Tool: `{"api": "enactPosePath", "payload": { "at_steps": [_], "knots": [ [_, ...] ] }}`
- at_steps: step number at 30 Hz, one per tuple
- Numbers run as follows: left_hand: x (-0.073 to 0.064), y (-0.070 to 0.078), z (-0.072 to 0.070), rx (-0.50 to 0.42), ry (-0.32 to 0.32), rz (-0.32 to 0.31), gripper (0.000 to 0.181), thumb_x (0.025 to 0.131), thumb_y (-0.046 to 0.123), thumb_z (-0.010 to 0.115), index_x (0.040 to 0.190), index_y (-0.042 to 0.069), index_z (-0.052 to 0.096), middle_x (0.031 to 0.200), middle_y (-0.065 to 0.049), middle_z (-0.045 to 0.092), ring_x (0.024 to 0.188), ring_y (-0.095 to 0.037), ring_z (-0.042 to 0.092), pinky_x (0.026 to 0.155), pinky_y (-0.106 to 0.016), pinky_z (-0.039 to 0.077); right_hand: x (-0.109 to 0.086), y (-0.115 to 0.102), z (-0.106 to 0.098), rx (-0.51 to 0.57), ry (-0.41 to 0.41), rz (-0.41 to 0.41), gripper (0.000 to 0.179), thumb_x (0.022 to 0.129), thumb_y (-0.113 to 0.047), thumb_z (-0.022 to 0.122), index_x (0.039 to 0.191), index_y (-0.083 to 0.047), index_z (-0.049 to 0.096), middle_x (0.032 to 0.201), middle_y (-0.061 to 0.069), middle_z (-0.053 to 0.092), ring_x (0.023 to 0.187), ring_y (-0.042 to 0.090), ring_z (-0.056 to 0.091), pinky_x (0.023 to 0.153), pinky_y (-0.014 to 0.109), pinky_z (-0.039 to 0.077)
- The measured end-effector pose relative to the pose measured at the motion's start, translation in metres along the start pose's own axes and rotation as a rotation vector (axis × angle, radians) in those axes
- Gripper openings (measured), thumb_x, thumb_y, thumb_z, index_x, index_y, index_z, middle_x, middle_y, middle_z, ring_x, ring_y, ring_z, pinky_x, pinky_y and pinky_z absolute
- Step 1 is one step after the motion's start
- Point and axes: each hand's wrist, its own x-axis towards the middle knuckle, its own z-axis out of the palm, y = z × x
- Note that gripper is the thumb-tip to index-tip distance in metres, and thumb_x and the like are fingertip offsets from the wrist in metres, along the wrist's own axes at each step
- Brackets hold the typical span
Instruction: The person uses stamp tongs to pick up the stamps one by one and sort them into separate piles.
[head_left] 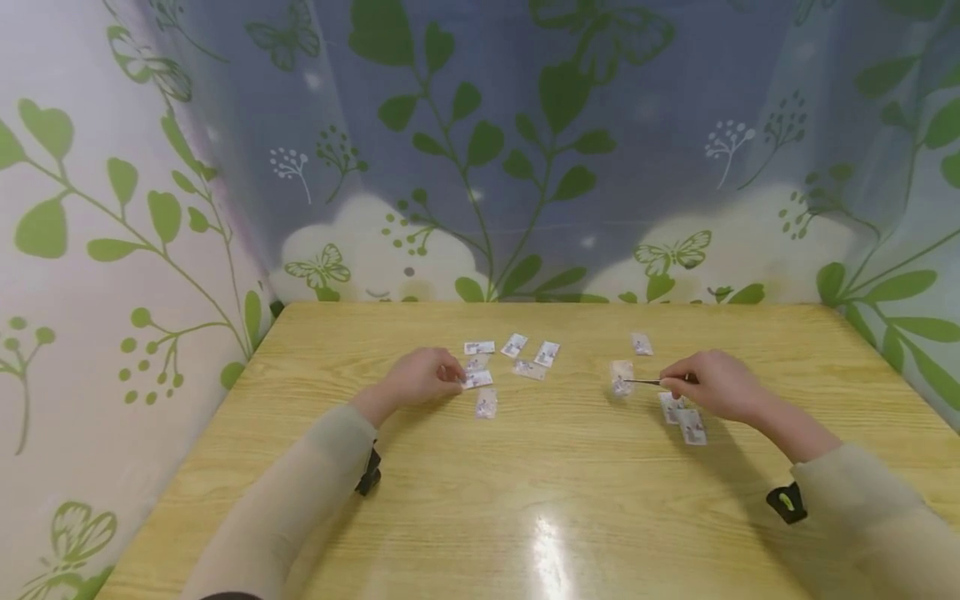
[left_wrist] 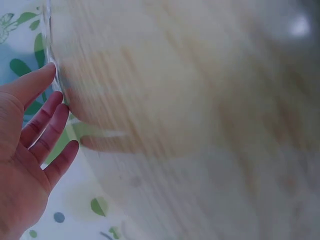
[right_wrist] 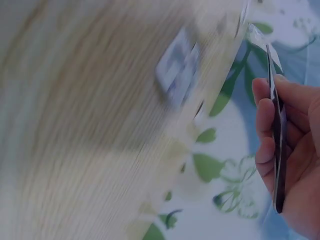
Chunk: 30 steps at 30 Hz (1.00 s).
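In the head view, the right hand (head_left: pixel 716 385) pinched tweezers (head_left: pixel 642 382), their tips at a small packet (head_left: pixel 622 372). Two near packets (head_left: pixel 694 427) lay just nearside of the tweezers; the left hand (head_left: pixel 422 377) was well left of them, beside scattered packets (head_left: pixel 486 404).

In the left wrist view, its fingers were spread, slightly bent.

In the right wrist view, thumb and fingers pinched the tweezers, the small packet at their tips.

From well above and behind the left hand (head_left: pixel 422 377) and right hand (head_left: pixel 716 387), the head camera faces forward and down over the bench (head_left: pixel 450 500). Each wrist camera looks outward from close beside its hand; head and right wrist views share the tweezers (right_wrist: pixel 278 160).
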Motion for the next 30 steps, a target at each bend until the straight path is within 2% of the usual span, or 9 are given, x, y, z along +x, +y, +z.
{"api": "enactPosePath", "payload": {
  "at_steps": [6,11,18,22,30],
  "knots": [
    [0.003,0.0,0.003,0.049,0.008,0.02,0.006,0.087,0.022,0.074,0.092,0.018,0.074,0.089,0.006,0.067,0.083,-0.012,0.061,0.078,-0.032,0.05,0.007,0.024,-0.007,-0.025,-0.006,0.067,0.025,0.096,-0.011,0.06,0.108,0.009,0.069,0.075,0.001,0.069,0.056,0.015,0.054,0.051,0.031,0.038],
    [0.003,0.003,0.003,0.049,0.005,-0.01,0.004,0.088,0.022,0.073,0.091,0.019,0.074,0.089,0.006,0.066,0.083,-0.012,0.061,0.079,-0.033,0.049,0.014,0.037,-0.009,-0.009,-0.035,0.115,0.027,0.097,-0.011,0.057,0.108,0.012,0.067,0.077,0.004,0.069,0.061,0.019,0.059,0.053,0.033,0.042],
    [0.003,0.004,0.004,0.046,0.019,-0.029,0.006,0.087,0.021,0.074,0.092,0.018,0.073,0.088,0.006,0.066,0.083,-0.012,0.06,0.079,-0.033,0.049,0.026,0.051,-0.006,-0.049,-0.07,0.122,0.027,0.098,-0.013,0.057,0.109,0.01,0.067,0.081,0.004,0.069,0.069,0.02,0.063,0.061,0.041,0.05],
    [0.003,0.005,0.003,0.047,0.016,-0.024,0.007,0.087,0.022,0.074,0.093,0.018,0.073,0.088,0.006,0.066,0.083,-0.012,0.06,0.078,-0.033,0.049,0.03,0.056,-0.003,-0.069,-0.083,0.121,0.026,0.097,-0.012,0.057,0.109,0.009,0.068,0.08,0.003,0.069,0.069,0.018,0.062,0.064,0.042,0.051],
    [0.002,0.005,0.003,0.046,0.019,-0.032,0.007,0.087,0.022,0.074,0.093,0.018,0.073,0.09,0.006,0.067,0.084,-0.012,0.061,0.08,-0.033,0.049,0.036,0.054,-0.004,-0.086,-0.096,0.131,0.024,0.098,-0.013,0.057,0.106,0.005,0.07,0.083,0.004,0.069,0.063,0.014,0.054,0.059,0.037,0.046]
  ]
}}
